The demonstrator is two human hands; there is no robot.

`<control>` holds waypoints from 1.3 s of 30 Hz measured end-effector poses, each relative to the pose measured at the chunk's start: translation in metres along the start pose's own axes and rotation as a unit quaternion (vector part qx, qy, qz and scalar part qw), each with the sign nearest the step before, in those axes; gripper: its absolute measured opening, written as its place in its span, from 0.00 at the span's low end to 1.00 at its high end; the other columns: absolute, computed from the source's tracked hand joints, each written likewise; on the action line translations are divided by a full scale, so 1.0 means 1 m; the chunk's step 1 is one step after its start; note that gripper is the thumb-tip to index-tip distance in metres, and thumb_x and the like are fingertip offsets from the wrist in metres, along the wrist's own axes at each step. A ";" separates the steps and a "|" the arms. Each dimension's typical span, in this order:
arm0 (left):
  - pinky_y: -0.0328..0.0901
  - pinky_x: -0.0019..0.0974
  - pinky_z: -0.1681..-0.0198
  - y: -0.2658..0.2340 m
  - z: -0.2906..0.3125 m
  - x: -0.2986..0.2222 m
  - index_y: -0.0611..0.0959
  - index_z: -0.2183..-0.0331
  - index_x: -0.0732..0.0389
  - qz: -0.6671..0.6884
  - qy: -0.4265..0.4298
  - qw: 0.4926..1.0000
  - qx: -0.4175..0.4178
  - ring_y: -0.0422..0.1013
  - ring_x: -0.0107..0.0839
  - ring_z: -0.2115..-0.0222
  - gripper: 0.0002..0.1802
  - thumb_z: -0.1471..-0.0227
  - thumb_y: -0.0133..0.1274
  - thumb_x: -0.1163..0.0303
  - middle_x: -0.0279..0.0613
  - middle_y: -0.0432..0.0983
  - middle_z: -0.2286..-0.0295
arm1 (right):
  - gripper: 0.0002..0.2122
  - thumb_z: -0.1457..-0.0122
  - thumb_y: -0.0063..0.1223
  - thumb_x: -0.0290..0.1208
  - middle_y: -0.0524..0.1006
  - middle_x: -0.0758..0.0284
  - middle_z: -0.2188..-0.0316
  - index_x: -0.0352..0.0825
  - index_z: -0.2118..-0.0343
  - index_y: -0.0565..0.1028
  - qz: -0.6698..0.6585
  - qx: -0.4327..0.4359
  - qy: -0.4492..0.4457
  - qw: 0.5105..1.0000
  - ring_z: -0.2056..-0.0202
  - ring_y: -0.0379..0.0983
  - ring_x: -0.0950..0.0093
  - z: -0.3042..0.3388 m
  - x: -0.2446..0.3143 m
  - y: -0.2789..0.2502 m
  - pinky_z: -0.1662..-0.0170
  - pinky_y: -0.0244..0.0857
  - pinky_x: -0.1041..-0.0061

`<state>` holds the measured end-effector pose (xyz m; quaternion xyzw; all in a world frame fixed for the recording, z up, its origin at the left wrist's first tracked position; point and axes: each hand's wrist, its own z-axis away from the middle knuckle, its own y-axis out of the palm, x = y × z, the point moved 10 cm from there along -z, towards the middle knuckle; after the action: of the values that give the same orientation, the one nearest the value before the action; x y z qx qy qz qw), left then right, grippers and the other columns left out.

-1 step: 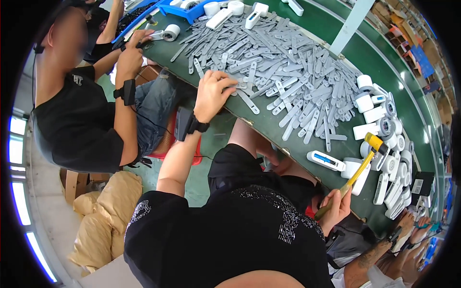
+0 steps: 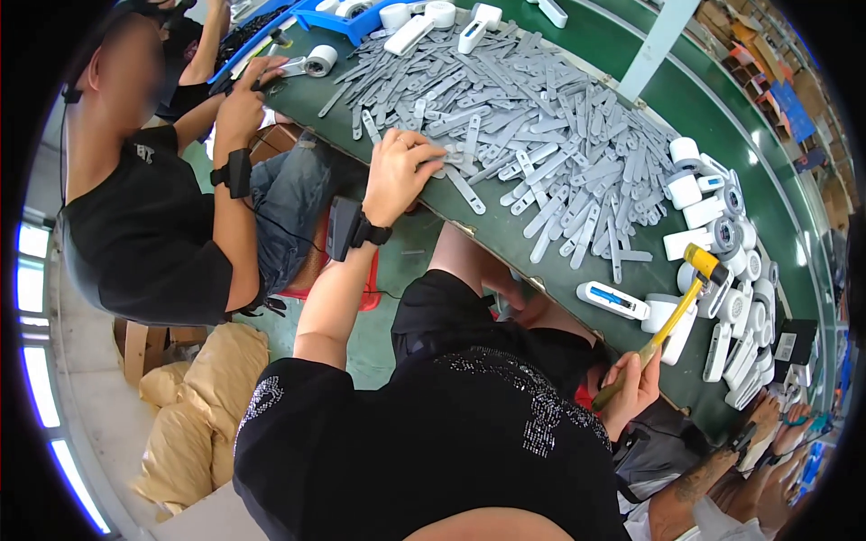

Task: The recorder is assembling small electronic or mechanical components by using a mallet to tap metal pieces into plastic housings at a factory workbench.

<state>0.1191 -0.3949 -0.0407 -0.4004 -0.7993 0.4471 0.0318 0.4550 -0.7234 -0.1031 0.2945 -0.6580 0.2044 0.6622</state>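
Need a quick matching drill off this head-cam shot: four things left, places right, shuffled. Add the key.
Things
1. hammer
2. gray strips
3. blue tray
4. left hand

Places
A. at the edge of the heap, wristband below it
B. at the top of the picture, left of centre
C. gripped by its handle in the right hand
D. heaped across the middle of the green tabletop

Pairs: 1-C, 2-D, 3-B, 4-A
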 end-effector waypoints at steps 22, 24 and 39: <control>0.63 0.40 0.64 0.083 0.024 -0.299 0.81 0.58 0.64 0.293 0.168 0.933 0.120 0.65 0.42 0.68 0.15 0.52 0.57 0.77 0.45 0.69 0.68 | 0.24 0.40 0.47 0.17 0.71 0.69 0.73 0.26 0.40 0.61 0.001 -0.031 -0.011 0.999 0.80 0.64 0.84 0.052 0.012 -0.051 0.77 0.60 0.85; 0.63 0.40 0.64 0.083 0.024 -0.301 0.81 0.58 0.64 0.284 0.169 0.936 0.123 0.65 0.43 0.68 0.15 0.52 0.56 0.77 0.45 0.69 0.68 | 0.24 0.40 0.47 0.17 0.71 0.69 0.73 0.26 0.40 0.61 -0.001 -0.021 -0.003 1.000 0.80 0.64 0.84 0.051 0.015 -0.048 0.77 0.60 0.85; 0.62 0.39 0.65 0.079 0.022 -0.298 0.83 0.61 0.58 0.216 0.166 0.957 0.096 0.65 0.38 0.65 0.14 0.53 0.58 0.71 0.38 0.69 0.69 | 0.22 0.42 0.53 0.21 0.78 0.60 0.63 0.28 0.44 0.67 0.290 0.067 0.008 0.955 0.64 0.73 0.77 0.052 0.036 -0.043 0.56 0.65 0.79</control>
<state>0.3610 -0.5871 -0.0208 -0.6272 -0.6305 0.4451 0.1047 0.4464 -0.7938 -0.0747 0.1331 -0.6943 0.4335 0.5589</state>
